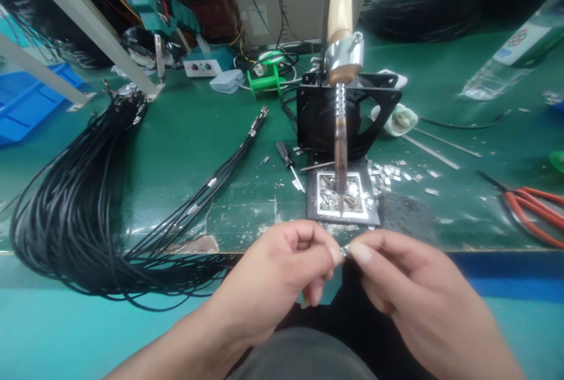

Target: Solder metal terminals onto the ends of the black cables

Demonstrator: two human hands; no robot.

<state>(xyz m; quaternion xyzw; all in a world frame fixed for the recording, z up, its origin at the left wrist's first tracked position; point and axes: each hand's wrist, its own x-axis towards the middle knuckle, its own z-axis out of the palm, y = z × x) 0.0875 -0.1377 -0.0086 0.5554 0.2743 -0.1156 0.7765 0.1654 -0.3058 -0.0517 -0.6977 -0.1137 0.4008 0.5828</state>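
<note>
My left hand [282, 268] and my right hand [396, 286] meet at the near edge of the bench, fingers pinched together. Between their fingertips sits a tiny metal piece [346, 249], held from both sides. Just beyond it a soldering iron [340, 145] hangs tip-down from a wooden handle over a small black tray [314, 207] with solder and metal bits. Loose metal clips [388, 173] lie scattered to the right of the tray.
A big bundle of black cables [74, 215] lies at left, with several terminated wires [220, 174] fanned toward the middle. A small screwdriver [288, 162], a black fan [321, 118], red-handled pliers [533, 209], a green spool [267, 74] and a plastic bottle [511, 51] stand about.
</note>
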